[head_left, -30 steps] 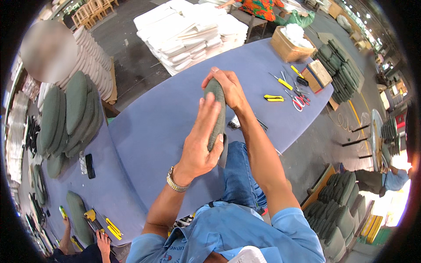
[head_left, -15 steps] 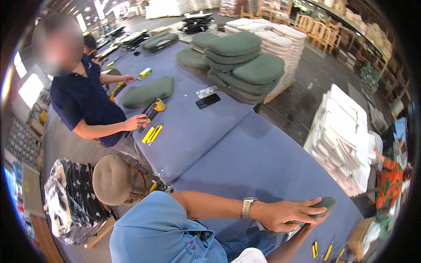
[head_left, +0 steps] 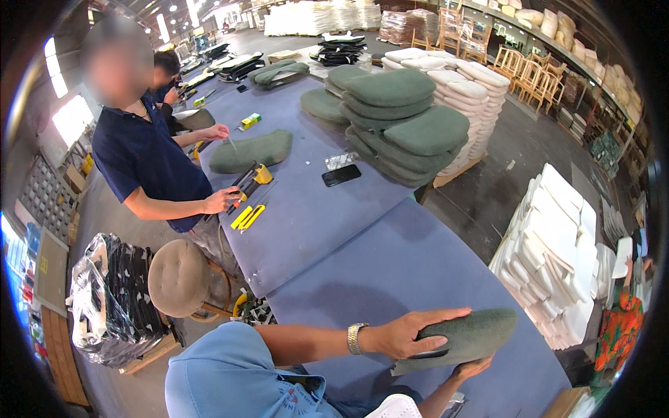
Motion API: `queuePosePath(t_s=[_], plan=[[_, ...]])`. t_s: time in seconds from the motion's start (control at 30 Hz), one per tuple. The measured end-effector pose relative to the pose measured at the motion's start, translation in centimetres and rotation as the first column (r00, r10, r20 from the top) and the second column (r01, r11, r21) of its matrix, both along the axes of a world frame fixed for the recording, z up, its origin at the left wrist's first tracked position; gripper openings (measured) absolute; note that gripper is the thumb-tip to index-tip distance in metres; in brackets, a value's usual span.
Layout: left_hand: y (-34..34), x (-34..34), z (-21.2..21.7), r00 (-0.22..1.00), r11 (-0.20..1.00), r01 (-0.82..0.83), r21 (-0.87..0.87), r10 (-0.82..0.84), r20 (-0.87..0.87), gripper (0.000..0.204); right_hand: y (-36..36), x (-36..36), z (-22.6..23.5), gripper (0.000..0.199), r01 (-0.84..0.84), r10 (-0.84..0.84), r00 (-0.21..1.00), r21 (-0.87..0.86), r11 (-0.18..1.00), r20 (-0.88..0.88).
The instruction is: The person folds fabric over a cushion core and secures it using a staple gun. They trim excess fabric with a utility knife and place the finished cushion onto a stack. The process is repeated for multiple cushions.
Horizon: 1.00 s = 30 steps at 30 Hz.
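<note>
A dark green padded seat cushion (head_left: 482, 333) is held tilted above the blue-covered table at the lower right. My left hand (head_left: 418, 333), with a metal watch on the wrist, grips its left side, thumb and fingers spread along the top face. My right hand (head_left: 475, 367) holds the near lower edge from beneath, its fingers partly hidden by the cushion. A loose flap of cover shows at the cushion's lower left corner. The side turned toward the table is hidden.
Across the blue table (head_left: 334, 258), a co-worker holds a black and yellow power tool (head_left: 254, 180) beside another green cushion (head_left: 251, 152). Nearby lie yellow cutters (head_left: 248, 217) and a phone (head_left: 341, 175). Stacked green cushions (head_left: 408, 132) stand at the back; white pads (head_left: 547, 258) are piled at right.
The cushion has come up and turned, showing far more of its green face. My left hand has shifted left and my right hand is now lower on it. The whole view has shifted slightly.
</note>
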<state>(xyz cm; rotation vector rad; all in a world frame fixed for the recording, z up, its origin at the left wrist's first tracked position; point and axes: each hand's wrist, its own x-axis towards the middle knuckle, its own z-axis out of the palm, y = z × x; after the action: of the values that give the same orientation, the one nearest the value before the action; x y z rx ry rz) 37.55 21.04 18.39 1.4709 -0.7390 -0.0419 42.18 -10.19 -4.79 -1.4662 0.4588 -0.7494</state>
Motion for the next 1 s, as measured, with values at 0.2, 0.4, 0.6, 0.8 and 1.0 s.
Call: queuePosePath(t_s=[0.2,0.4,0.6,0.8,1.0], plan=[[0.4,-0.8,-1.0,0.997,0.994,-0.058,-0.098,0.051,-0.065,0.066,-0.8,-5.8,7.4,0.049,-0.379,0.012,0.804,-0.497,0.780,-0.595],[5.1,0.3,-2.0,0.933,0.957,-0.288,-0.021,0.275,-0.233,0.066,-7.4,-22.2,0.9,0.059,-0.421,-0.388,0.558,-0.654,0.629,-0.733],[11.6,0.1,-7.9,0.411,0.643,-0.720,0.261,0.698,-0.586,0.057,-9.6,-30.1,-4.9,0.053,-0.498,-0.302,0.585,-0.628,0.598,-0.752],[14.6,-10.9,-17.3,0.105,0.646,-0.541,0.539,0.688,-0.718,0.064,-15.4,-28.4,-7.1,0.053,-0.619,-0.252,0.540,-0.582,0.526,-0.803],[14.4,-16.5,-23.5,0.558,0.296,-0.235,0.926,0.821,-0.121,0.070,-20.7,-26.0,-6.3,0.047,-0.528,-0.402,0.535,-0.666,0.528,-0.743]])
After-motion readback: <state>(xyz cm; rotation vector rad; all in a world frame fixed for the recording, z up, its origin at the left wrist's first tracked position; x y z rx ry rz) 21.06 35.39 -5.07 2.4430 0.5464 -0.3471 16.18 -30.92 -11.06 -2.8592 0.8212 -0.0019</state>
